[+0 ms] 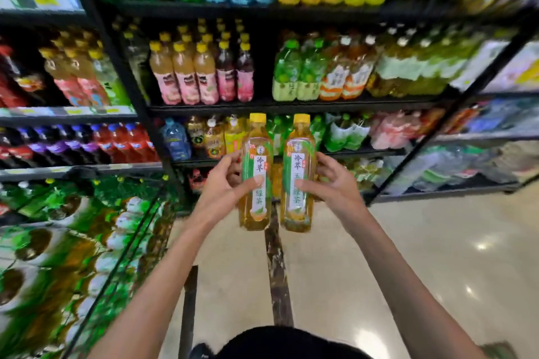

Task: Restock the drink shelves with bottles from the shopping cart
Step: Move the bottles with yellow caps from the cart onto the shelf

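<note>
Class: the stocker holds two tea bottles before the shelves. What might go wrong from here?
The left hand holds the left bottle, the right hand the right bottle, each by its label; either may slip onto the hard floor. The shelves look tightly packed, so pushing one in may topple standing bottles.

Both bottles I hold are clear, glossy plastic: the left bottle [256, 154] in my left hand [224, 183] and the right bottle [299, 160] in my right hand [332, 183]. Each is wrapped in a shiny printed film label [296, 198] and topped with a smooth yellow plastic cap [257, 117]. The shelf frame [128, 79] looks like black painted metal, fairly matt. The shopping cart [115, 268] is dark metal wire. The floor [437, 242] is polished, pale and glossy, with bright spots of reflected light.
</note>
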